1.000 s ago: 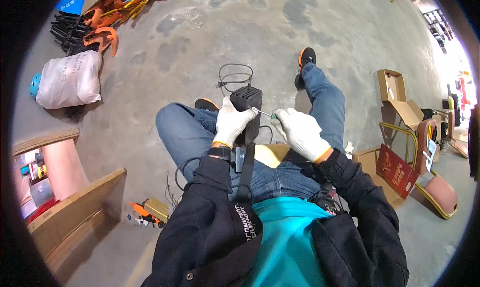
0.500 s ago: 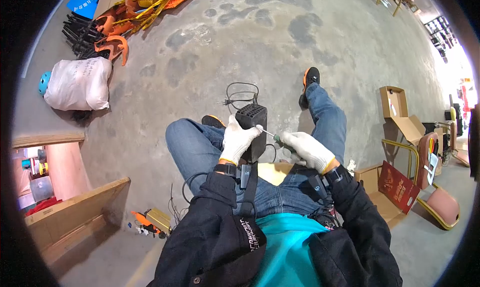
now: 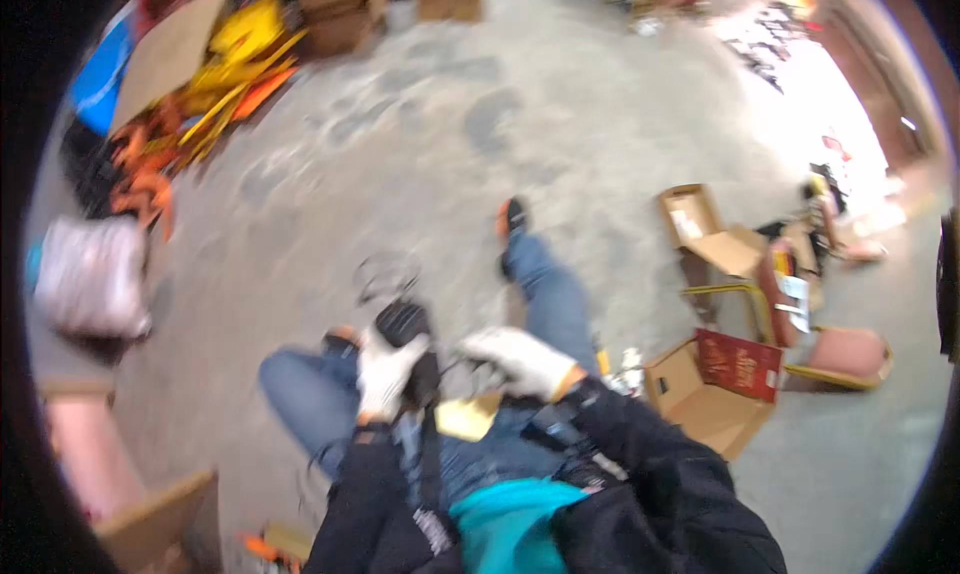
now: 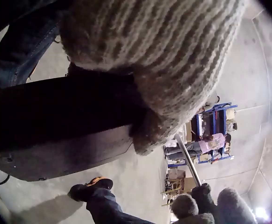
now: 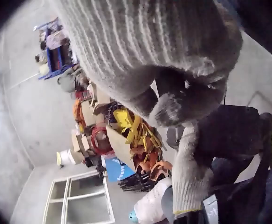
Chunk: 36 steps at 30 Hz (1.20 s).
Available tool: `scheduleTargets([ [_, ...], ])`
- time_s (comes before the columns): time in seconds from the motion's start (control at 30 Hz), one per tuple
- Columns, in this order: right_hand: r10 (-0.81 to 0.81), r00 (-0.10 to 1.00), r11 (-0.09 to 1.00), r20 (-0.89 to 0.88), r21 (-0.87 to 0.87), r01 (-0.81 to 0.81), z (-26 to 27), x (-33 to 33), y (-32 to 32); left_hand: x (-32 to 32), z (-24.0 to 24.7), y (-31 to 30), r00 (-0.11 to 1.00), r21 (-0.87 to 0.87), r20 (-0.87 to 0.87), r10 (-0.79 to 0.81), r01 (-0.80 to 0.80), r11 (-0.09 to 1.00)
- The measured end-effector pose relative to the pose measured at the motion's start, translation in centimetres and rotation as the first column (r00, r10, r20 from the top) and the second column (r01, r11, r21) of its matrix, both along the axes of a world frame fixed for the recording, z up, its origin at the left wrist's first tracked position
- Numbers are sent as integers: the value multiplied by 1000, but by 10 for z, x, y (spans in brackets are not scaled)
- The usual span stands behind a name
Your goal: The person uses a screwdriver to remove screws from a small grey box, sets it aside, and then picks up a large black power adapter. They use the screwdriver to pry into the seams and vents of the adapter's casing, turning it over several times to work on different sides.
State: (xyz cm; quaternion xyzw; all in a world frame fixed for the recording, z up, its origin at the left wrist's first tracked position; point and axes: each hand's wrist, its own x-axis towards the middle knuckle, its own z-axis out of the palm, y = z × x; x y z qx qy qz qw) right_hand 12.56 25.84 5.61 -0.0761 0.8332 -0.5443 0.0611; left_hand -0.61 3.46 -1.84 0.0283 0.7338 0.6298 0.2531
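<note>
My left hand (image 3: 388,376), in a white knit glove, grips a black box-shaped device (image 3: 403,320) between my legs. In the left wrist view its thumb lies over the dark casing (image 4: 70,156). My gloved right hand (image 3: 522,362) is to the right of the device, holding a screwdriver (image 4: 188,159) by its handle. The bare metal shaft points toward the left thumb, its end overlapping the thumb's edge in this view. From the right wrist, the curled fingers partly hide the dark handle (image 5: 170,83), with the device (image 5: 231,128) beyond. The head view is blurred.
A black cord (image 3: 388,274) loops on the floor past the device. Open cardboard boxes (image 3: 712,414) and a pink-seated chair (image 3: 848,356) stand at right. At left are a white wrapped bundle (image 3: 92,277), orange and yellow parts (image 3: 215,84), and a wooden board (image 3: 160,519).
The head view has swung right, shifting my legs, hands and the device left and down in it. My left hand keeps the device and my right hand keeps the screwdriver.
</note>
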Motion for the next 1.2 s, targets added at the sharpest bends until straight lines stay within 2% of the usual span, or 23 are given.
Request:
scheduleTargets([
  [0.03, -97, 966, 939, 239, -299, 168, 5, 6, -5, 5, 41, 9, 998, -73, 54, 28, -24, 997],
  [0.07, -38, 566, 748, 824, -352, 563, 15, -9, -6, 4, 40, 9, 999, -231, -26, -38, 31, 973],
  [0.1, -21, 477, 776, 879, -286, 562, 30, -14, -8, 0, 32, 6, 990, -397, -103, -99, 50, 916],
  [0.17, -44, 436, 836, 899, -206, 508, 48, -17, -9, 1, 33, 8, 988, -490, -100, -116, 53, 870],
  [0.23, -27, 540, 883, 841, -234, 407, 41, -16, -17, 0, 4, -1, 992, -335, -84, -94, 61, 940],
  [0.27, -78, 596, 954, 799, -113, 277, 34, -18, -16, -1, 8, 0, 990, -384, -87, -109, 68, 921],
  [0.3, -85, 600, 952, 796, -112, 284, 23, -16, -18, 0, 12, 0, 988, -429, -87, -125, 76, 900],
  [0.37, -191, 929, 978, 317, 140, 154, 27, -14, -27, 3, 26, 0, 987, -436, -100, -128, 73, 897],
  [0.4, -162, 923, 919, 349, 394, 12, 30, -11, -26, 3, 30, 3, 987, -440, -107, -123, 64, 896],
  [0.43, -170, 922, 918, 349, 395, 20, 34, -11, -30, 4, 29, 4, 986, -438, -107, -131, 72, 896],
  [0.5, -122, 943, 736, 310, 666, -124, 36, -15, -40, 3, 27, 1, 991, -433, -42, -129, 98, 896],
  [0.53, -130, 957, 761, 260, 644, -72, 33, -14, -40, -2, -25, -9, 990, -387, -92, -104, 61, 920],
  [0.57, -130, 960, 760, 250, 646, -66, 27, -13, -38, -3, -16, -7, 989, -386, -102, -104, 57, 921],
  [0.63, -308, 911, 939, 273, 240, 246, 23, -14, -31, 0, 1, -3, 992, -386, -101, -70, 26, 922],
  [0.67, -306, 777, 925, 551, -20, 379, 39, -16, -25, 0, -3, -2, 994, -411, -102, -45, -1, 912],
  [0.7, -276, 753, 853, 597, -209, 479, 27, -14, -20, 0, -1, -2, 994, -411, -105, -40, -7, 912],
  [0.77, -170, 645, 739, 745, -337, 583, 15, -17, -12, 4, 11, 0, 994, -374, -101, -36, -4, 927],
  [0.8, -170, 649, 740, 742, -339, 581, 11, -14, -6, 5, 18, 1, 994, -373, -105, -35, -7, 928],
  [0.87, -70, 509, 853, 858, -212, 476, 30, -9, 4, 7, 30, 4, 991, -437, -96, -92, 41, 899],
  [1.03, -117, 542, 919, 832, -116, 376, 42, -11, -7, 6, 36, 8, 993, -513, -63, -99, 53, 857],
  [1.1, -125, 767, 952, 629, -141, 271, 29, -9, -13, 6, 39, 7, 994, -510, -50, -92, 53, 858],
  [1.17, -133, 831, 979, 540, -59, 195, 10, -9, -17, 6, 32, 5, 994, -513, -62, -90, 45, 857],
  [1.2, -171, 934, 964, 313, 251, 92, 4, -6, -20, 6, 26, 3, 994, -516, -70, -89, 40, 856],
])
